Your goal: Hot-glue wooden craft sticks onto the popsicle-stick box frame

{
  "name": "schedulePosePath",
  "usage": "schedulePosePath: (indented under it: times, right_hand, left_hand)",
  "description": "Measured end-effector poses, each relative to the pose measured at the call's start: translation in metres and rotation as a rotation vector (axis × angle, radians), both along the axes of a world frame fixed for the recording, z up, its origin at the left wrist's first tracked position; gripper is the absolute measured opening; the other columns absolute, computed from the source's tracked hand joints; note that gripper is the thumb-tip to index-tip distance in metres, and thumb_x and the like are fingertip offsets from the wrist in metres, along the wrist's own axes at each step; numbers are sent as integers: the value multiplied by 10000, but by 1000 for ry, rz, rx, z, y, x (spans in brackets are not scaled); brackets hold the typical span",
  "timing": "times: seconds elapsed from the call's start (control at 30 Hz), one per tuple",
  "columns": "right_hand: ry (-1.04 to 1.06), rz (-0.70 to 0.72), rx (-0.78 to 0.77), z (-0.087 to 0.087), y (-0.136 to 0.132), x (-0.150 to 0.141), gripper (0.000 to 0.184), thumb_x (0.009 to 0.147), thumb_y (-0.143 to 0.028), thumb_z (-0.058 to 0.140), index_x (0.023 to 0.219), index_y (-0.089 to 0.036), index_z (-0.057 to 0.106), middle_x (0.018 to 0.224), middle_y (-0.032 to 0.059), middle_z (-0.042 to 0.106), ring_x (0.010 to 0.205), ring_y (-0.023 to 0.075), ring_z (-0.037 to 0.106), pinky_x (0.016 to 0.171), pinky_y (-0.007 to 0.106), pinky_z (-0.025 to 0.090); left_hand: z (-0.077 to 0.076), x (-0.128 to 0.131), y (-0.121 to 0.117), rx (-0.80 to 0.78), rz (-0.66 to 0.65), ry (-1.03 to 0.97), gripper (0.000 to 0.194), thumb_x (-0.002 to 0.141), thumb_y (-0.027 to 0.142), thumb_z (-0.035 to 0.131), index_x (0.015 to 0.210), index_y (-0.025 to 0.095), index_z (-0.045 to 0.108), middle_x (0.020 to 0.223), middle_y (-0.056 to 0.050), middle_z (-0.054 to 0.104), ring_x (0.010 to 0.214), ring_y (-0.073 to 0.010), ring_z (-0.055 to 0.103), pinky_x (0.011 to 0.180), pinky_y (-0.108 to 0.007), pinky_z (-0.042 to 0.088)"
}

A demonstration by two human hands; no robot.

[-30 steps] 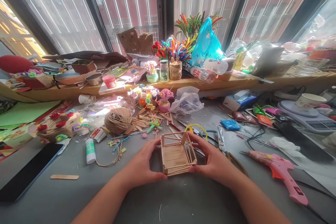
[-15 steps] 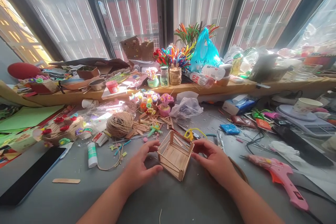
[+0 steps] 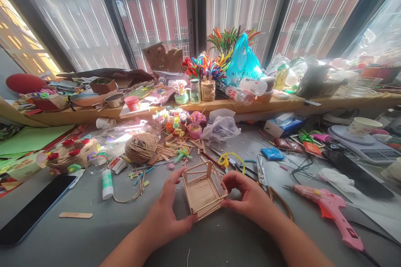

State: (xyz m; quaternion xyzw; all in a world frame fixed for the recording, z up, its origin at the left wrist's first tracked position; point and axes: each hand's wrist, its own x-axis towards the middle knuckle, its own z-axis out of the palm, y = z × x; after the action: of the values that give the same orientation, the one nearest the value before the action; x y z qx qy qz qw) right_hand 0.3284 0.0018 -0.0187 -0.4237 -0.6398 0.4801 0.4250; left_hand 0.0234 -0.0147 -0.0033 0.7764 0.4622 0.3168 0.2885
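Holding the craft-stick box point(image 3: 205, 192) between jute twine ball point(image 3: 141, 148) at ten o'clock and pink hot-glue gun point(image 3: 335, 212) at three; pinching its right side with the right hand point(image 3: 252, 196), spreading the left hand point(image 3: 167, 210) along its left.

One wooden frame point(image 3: 203, 191), one glue gun point(image 3: 332, 207), one twine ball point(image 3: 140, 148)

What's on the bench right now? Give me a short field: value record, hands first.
left hand: holding left side of stick box, thumb at near corner
right hand: thumb and fingers at box's right corner
stick box: wooden, open-topped
right side: scissors, pink glue gun, scale with paper cup
left side: phone, glue stick, twine ball
ledge: blue bag
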Motion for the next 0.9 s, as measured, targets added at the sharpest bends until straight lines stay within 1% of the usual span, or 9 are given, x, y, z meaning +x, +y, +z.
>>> schedulePosePath:
  times: [0.03, 0.1, 0.13, 0.2, 0.47, 0.6, 0.67, 0.8, 0.9]
  right_hand:
    - [8, 7, 11, 0, 0, 0, 579, 731, -392, 983, 1230, -306, 703, 1252, 51, 732, 1134, 279, 679, 1022, 415, 541]
    - [30, 45, 37, -1, 0, 1, 915, 717, -414, 995, 1510, -383, 541, 1581, 58, 574, 1424, 312, 548, 1187, 463, 446]
    - [41, 73, 47, -2, 0, 1, 1039, 719, -427, 997, 1595, -418, 440, 1680, 49, 477, 1525, 318, 456, 1243, 484, 390]
    - [53, 127, 48, -4, -1, 1, 1145, 738, -453, 988, 1664, -452, 315, 1764, 44, 359, 1613, 322, 339, 1299, 525, 306]
    - [71, 113, 46, -8, -2, 0, 1176, 731, -456, 994, 1685, -428, 308, 1753, 103, 365, 1594, 378, 371, 1301, 609, 282]
    - [90, 117, 52, -8, -2, 0, 1159, 726, -440, 999, 1673, -440, 331, 1757, 99, 356, 1581, 375, 393, 1283, 594, 334]
    - [90, 118, 63, -7, -3, 0, 1156, 732, -430, 996, 1675, -439, 327, 1761, 97, 350, 1585, 373, 390, 1280, 584, 349]
    - [67, 111, 70, -3, -6, 0, 1118, 763, -404, 977, 1672, -438, 328, 1783, 82, 316, 1595, 357, 380, 1288, 562, 350]
    - [61, 117, 84, 0, -7, 0, 1104, 773, -408, 968, 1673, -431, 329, 1793, 78, 295, 1606, 356, 362, 1290, 556, 352]
  left_hand:
    - [1, -1, 2, -4, -23, 0, 1012, 839, 298, 794, 1661, 365, 207, 1733, -92, 341, 1583, -401, 367, 1303, -605, 326]
    - [2, -2, 7, -20, -76, -14, 1014, 822, 257, 772, 1655, 354, 200, 1730, -87, 331, 1598, -390, 330, 1320, -588, 286]
    - [3, -2, 10, -33, -102, -22, 1017, 809, 254, 773, 1650, 347, 208, 1726, -87, 331, 1598, -389, 321, 1324, -581, 272]
    - [5, -3, 17, -61, -155, -34, 1019, 789, 279, 790, 1640, 328, 232, 1709, -94, 345, 1581, -391, 333, 1325, -572, 258]
    - [1, -7, 29, -99, -228, -79, 1038, 801, 380, 807, 1653, 338, 216, 1722, -90, 312, 1574, -387, 323, 1325, -550, 242]
    - [1, -4, 27, -194, -218, -39, 1277, 731, 485, 910, 1703, 343, 93, 1798, -115, 146, 1599, -424, 299, 1322, -571, 260]
    - [4, 0, 25, -245, -193, 21, 1420, 668, 465, 966, 1715, 348, 14, 1805, -140, 121, 1603, -437, 308, 1313, -595, 276]
    - [12, 9, 19, -228, -126, 144, 1505, 642, 287, 977, 1718, 371, -71, 1778, -148, 239, 1627, -421, 290, 1311, -615, 280]
    - [16, 11, 18, -201, -99, 189, 1484, 661, 257, 957, 1722, 367, -75, 1739, -156, 329, 1614, -406, 330, 1301, -612, 310]
